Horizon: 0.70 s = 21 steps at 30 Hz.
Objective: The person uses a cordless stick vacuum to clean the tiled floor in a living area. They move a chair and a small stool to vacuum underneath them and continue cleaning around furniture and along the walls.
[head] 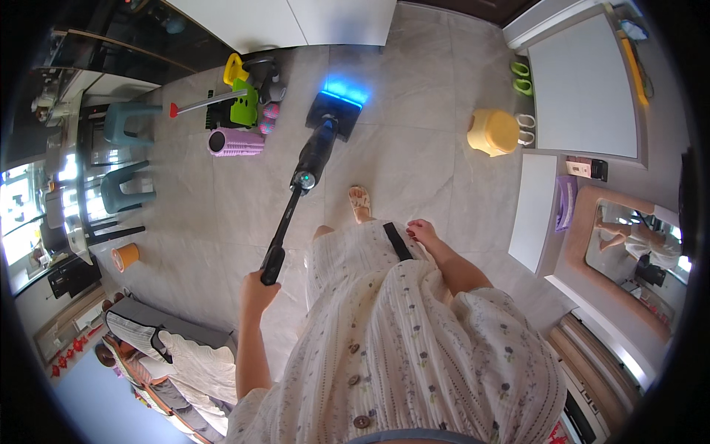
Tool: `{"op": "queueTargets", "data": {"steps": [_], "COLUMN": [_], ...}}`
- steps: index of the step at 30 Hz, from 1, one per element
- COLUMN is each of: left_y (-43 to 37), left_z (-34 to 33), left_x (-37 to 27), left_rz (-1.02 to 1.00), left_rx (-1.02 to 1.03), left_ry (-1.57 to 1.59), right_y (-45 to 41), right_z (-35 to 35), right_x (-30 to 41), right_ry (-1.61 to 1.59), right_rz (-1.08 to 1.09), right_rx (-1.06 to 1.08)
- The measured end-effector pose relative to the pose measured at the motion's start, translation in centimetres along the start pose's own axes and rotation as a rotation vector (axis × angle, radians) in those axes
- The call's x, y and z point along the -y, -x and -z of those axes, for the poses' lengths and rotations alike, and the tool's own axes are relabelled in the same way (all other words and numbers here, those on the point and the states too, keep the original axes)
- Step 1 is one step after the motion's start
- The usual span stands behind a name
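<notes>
My left hand (258, 294) grips the handle (273, 265) of a black upright floor cleaner. Its slim shaft (287, 216) runs forward and slightly right to a thick body (315, 155) with a green light on its top end. The wide floor head (335, 114) lies flat on the tiles, throwing a bright blue light strip ahead. Loosely curled, my right hand (422, 231) hangs at the front of the white dress (388, 333), beside a black strap (398, 241). Nothing shows in its fingers. One sandalled foot (360, 201) is forward.
Left of the floor head stand a purple foam roller (237, 142), green exercise gear (244, 105) and pink-blue dumbbells (268, 119). A white cabinet (344, 22) stands ahead. Rightward are a yellow stool (492, 132) and green slippers (521, 77); leftward, blue-grey stools (126, 191) and an orange bin (126, 257).
</notes>
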<state>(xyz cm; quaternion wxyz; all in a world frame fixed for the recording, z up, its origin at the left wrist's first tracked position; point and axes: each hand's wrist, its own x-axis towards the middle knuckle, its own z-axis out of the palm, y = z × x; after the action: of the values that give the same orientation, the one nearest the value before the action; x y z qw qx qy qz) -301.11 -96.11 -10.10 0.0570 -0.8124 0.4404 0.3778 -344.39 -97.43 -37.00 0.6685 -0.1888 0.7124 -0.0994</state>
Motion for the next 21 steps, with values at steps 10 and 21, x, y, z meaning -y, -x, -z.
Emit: {"op": "queueTargets", "data": {"steps": [10, 21], "left_y": [-10.5, -12.5], "left_z": [-9.2, -17.3], "left_x": [-8.1, -7.5], "left_rz": [-0.049, -0.052], "left_rx": [0.134, 0.196], "left_ry": [0.903, 1.004], "right_y": [1.1, 6.8], "right_z": [1.4, 4.3], "right_x": [-3.3, -14.6], "right_ry": [-0.106, -0.154], "right_rz": [0.053, -0.062], "right_rx": [-0.046, -0.168]}}
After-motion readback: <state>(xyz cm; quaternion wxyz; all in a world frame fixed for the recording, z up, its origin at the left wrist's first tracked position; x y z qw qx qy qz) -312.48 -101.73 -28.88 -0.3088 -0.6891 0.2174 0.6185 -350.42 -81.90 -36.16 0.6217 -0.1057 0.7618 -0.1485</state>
